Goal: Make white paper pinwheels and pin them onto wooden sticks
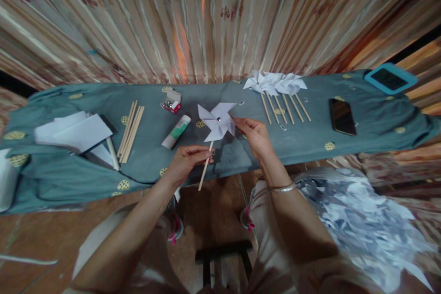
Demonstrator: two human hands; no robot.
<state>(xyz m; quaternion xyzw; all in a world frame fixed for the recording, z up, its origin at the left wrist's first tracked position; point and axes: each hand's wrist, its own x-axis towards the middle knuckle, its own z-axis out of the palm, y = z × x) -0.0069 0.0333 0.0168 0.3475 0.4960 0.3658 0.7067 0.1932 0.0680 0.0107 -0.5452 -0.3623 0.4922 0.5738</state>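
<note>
A white paper pinwheel (214, 124) with a shiny pin at its centre is held up over the cloth-covered table. My left hand (186, 161) is closed round its wooden stick (204, 175), below the paper blades. At the right edge of the blades, my right hand (255, 135) pinches the paper with thumb and forefinger; the fingertips are partly hidden. Left of the pinwheel lie a glue stick (176, 132) and a small open box of metal pins (171, 102). Several more white pinwheels (275, 85) lie side by side at the back right, their sticks toward me.
Loose wooden sticks (131, 133) lie left of the glue stick, beside a stack of white paper (74, 131). A black phone (342, 116) and a blue-framed tablet (391, 78) rest on the right. Paper scraps (365, 220) fill a bag below the table's front edge. A curtain (220, 23) hangs behind.
</note>
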